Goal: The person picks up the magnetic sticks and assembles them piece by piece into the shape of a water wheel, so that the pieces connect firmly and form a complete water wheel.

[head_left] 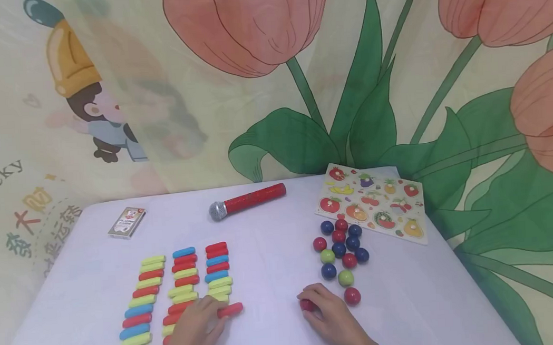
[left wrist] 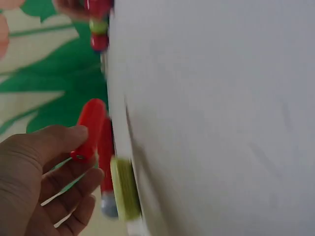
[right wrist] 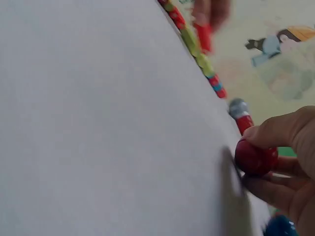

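Note:
My left hand (head_left: 197, 328) pinches a short, round-ended red stick (head_left: 231, 310) between thumb and fingers, beside the nearest column of sticks. In the left wrist view the stick (left wrist: 91, 123) shows a small hole at its end, and a yellow-green stick (left wrist: 125, 189) stands just past the fingers. With thumb and fingertips, my right hand (head_left: 334, 316) grips a dark red ball (head_left: 307, 305), left of the ball group. Close up in the right wrist view, that ball (right wrist: 252, 156) casts a shadow on the white cloth. Another red ball (head_left: 352, 295) lies right of the right hand.
Three columns of red, blue and yellow-green sticks (head_left: 138, 293) cover the left side; my left hand hides some. Red, navy and green balls (head_left: 339, 250) cluster at right, by a fruit puzzle board (head_left: 373, 203). A red microphone (head_left: 254, 199) and card box (head_left: 127, 222) lie at the back.

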Demonstrator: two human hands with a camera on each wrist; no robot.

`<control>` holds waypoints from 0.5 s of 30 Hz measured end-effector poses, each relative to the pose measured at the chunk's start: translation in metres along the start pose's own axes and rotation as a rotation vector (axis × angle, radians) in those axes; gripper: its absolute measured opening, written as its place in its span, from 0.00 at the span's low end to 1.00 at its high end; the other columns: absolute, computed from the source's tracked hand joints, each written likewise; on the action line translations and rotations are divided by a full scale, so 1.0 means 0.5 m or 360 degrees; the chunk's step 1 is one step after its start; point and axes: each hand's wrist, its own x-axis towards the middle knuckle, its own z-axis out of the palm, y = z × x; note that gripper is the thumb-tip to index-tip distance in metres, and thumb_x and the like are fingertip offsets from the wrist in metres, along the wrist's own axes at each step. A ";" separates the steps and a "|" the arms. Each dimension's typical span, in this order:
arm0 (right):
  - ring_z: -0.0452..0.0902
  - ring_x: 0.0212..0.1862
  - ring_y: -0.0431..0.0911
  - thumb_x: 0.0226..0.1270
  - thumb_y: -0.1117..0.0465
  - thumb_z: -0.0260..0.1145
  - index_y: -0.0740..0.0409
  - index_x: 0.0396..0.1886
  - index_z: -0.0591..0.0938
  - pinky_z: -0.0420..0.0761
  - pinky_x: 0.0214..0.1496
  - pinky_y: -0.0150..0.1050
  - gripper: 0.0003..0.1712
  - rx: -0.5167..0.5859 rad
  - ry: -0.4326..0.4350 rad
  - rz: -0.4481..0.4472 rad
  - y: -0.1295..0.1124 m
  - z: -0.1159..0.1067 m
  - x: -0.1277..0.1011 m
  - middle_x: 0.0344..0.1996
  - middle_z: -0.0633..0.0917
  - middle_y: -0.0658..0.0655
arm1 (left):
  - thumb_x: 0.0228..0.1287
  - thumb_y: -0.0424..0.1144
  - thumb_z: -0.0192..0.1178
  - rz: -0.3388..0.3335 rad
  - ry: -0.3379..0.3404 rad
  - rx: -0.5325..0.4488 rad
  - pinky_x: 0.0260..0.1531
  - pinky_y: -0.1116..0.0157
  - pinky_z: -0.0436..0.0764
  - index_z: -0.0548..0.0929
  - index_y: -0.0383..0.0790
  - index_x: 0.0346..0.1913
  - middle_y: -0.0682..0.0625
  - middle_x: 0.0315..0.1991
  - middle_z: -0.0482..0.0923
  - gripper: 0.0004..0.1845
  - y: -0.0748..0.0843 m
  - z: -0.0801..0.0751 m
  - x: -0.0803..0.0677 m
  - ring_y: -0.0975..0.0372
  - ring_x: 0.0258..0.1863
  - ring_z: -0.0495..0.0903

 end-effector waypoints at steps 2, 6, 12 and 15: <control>0.77 0.49 0.37 0.62 0.61 0.68 0.44 0.49 0.81 0.80 0.52 0.32 0.15 0.0135 -0.0003 -0.0063 -0.001 0.017 0.007 0.46 0.78 0.41 | 0.52 0.45 0.71 0.0136 0.0043 -0.0034 0.42 0.62 0.83 0.83 0.49 0.45 0.61 0.37 0.79 0.16 0.021 0.010 0.007 0.68 0.37 0.76; 0.76 0.52 0.36 0.63 0.61 0.67 0.41 0.50 0.80 0.78 0.55 0.34 0.16 0.0266 -0.0007 -0.0220 -0.006 0.048 0.020 0.47 0.80 0.40 | 0.58 0.47 0.68 0.0340 0.0020 -0.0142 0.43 0.63 0.83 0.83 0.49 0.46 0.62 0.38 0.80 0.14 0.052 0.036 0.023 0.69 0.38 0.77; 0.76 0.55 0.39 0.63 0.61 0.68 0.43 0.51 0.80 0.77 0.58 0.38 0.17 0.0304 -0.0009 -0.0272 -0.015 0.058 0.022 0.49 0.81 0.40 | 0.57 0.45 0.69 0.0336 0.0008 -0.0225 0.42 0.62 0.83 0.83 0.49 0.45 0.62 0.38 0.80 0.13 0.064 0.054 0.028 0.69 0.37 0.77; 0.75 0.55 0.38 0.63 0.61 0.67 0.43 0.51 0.79 0.77 0.58 0.38 0.17 0.0289 -0.0019 -0.0254 -0.016 0.056 0.019 0.49 0.80 0.40 | 0.57 0.48 0.68 0.0316 -0.0011 -0.0240 0.42 0.62 0.83 0.83 0.50 0.45 0.63 0.38 0.80 0.13 0.064 0.056 0.028 0.69 0.37 0.77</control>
